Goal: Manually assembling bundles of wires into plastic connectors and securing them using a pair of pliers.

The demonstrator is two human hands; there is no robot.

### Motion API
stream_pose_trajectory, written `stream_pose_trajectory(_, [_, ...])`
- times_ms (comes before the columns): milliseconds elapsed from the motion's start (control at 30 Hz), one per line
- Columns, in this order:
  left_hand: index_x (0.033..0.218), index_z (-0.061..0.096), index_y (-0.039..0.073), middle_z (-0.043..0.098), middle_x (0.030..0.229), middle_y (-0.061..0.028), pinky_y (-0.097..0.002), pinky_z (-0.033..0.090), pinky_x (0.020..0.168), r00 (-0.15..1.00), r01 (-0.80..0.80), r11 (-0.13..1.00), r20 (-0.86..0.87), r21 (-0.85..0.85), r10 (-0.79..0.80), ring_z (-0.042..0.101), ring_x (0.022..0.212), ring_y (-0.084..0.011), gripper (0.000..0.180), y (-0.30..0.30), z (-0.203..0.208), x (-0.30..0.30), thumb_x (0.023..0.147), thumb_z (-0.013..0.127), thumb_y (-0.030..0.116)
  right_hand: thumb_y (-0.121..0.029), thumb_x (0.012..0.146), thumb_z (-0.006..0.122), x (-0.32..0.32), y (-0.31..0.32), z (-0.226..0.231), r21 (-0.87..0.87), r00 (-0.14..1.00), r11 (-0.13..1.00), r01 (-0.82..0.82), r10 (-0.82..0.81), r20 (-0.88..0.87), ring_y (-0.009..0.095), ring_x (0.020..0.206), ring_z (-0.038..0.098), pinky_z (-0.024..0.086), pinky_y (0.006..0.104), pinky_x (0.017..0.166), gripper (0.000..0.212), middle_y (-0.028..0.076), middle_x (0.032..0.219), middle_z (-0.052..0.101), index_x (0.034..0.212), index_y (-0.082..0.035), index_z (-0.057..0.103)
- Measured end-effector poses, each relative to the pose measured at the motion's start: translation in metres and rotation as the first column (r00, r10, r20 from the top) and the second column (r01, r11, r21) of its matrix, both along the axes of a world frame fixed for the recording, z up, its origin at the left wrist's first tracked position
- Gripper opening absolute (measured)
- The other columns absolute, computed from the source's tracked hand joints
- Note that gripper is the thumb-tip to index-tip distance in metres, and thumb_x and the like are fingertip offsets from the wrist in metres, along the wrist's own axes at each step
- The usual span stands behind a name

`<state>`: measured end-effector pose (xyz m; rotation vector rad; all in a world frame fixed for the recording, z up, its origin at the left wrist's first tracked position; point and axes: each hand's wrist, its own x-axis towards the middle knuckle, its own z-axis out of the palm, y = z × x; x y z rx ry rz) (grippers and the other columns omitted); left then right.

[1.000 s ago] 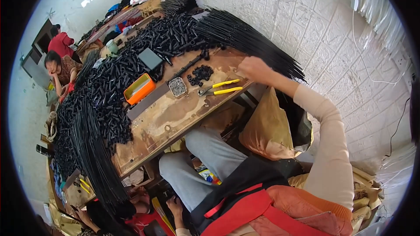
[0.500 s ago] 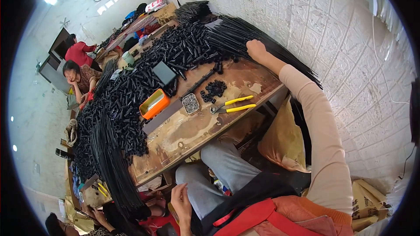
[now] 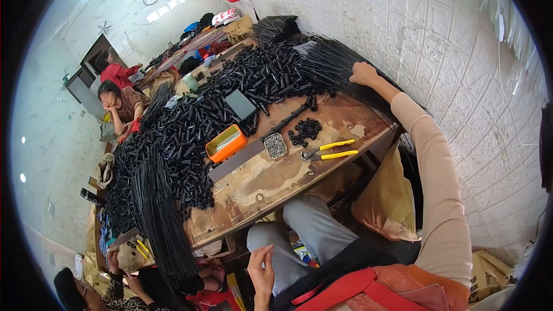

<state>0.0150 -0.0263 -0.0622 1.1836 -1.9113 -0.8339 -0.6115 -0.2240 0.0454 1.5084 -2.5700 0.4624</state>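
My right arm reaches out to the far right, where my right hand [image 3: 364, 74] is closed over a bundle of thin black rods [image 3: 328, 60] lying along the wall. What its fingers hold, if anything, is hidden. My left hand [image 3: 262, 270] is raised beside my knee, its fingers loosely bent and apart with nothing in them. On the wooden table [image 3: 276, 181] before me lie yellow-handled pliers [image 3: 331, 150], a clear box of small metal pieces [image 3: 275, 146], a small pile of black rings [image 3: 305, 132] and a long black jointed tube [image 3: 286, 120].
A large heap of short black tubes [image 3: 178, 132] covers the table's far and left parts. An orange box [image 3: 226, 143] and a dark flat tray [image 3: 240, 105] stand beside it. More black rods [image 3: 164, 224] hang over the left edge. Other people sit at left; a sack [image 3: 383, 196] stands below.
The view has shifted, so the table sits further right and lower in it. My right hand stays closed at the rods, and my left hand stays raised by my knee.
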Motion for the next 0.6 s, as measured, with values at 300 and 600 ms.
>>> stream_pose_trajectory(300, [0.105,0.068,-0.001,0.065,0.086,-0.0088,-0.0262,0.051,0.071,0.999,-0.027,0.998,-0.033,0.064,0.03,0.065,0.078,-0.0154,0.017,0.014,0.001,0.014,0.095,0.056,0.005,-0.014,0.08,0.054,-0.007,-0.016,0.035,-0.05,0.985,0.998,0.022,-0.014,0.17,0.041,0.09,0.066,0.053,0.0474,0.079,0.024,0.028,0.09,0.067,0.087,0.007,0.064])
stream_pose_trajectory(600, [0.104,0.069,-0.001,0.067,0.088,-0.0096,-0.0274,0.052,0.072,1.0,-0.011,0.996,-0.024,0.084,0.014,0.066,0.078,-0.0158,0.016,0.02,-0.001,0.017,0.095,0.057,0.006,-0.006,0.08,0.051,0.031,-0.017,0.082,-0.035,0.998,0.999,0.006,-0.008,-0.058,0.042,0.094,0.065,0.052,0.051,0.078,0.021,0.029,0.098,0.066,0.09,0.006,0.065])
